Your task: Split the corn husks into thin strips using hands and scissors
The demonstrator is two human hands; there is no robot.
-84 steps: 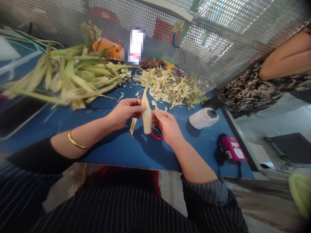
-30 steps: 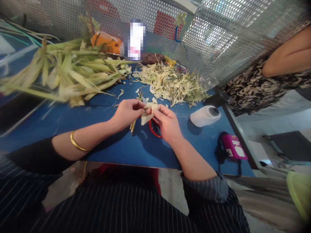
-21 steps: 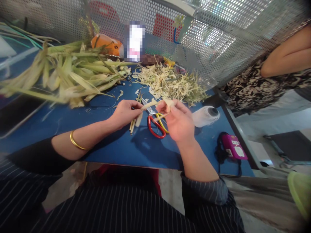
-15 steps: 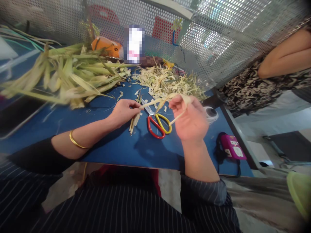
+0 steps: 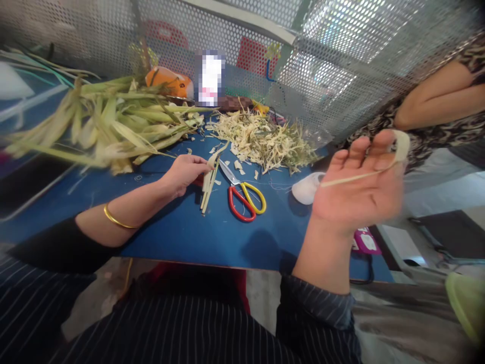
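My left hand (image 5: 185, 174), with a gold bangle on its wrist, pinches a small bundle of husk stalks (image 5: 207, 194) over the blue table. My right hand (image 5: 359, 184) is raised at the right, palm up. A pale husk strip (image 5: 402, 146) loops over its fingertips and runs across the palm, held between thumb and fingers as far as I can see. Scissors (image 5: 246, 198) with one red and one yellow handle lie between the hands, blades partly apart. Beside my right wrist sits a white spool of thread (image 5: 305, 188).
Long green husks (image 5: 113, 116) are heaped at the left, pale scraps (image 5: 265, 139) at the back centre. A phone (image 5: 211, 78) stands against the perforated metal screen (image 5: 303, 60). A magenta case (image 5: 367, 241) lies at the right. Another person's arm (image 5: 435, 98) is beyond.
My right hand has swung right and up with the strip, which no longer reaches my left hand. My left hand has barely moved. The spool now shows more fully.
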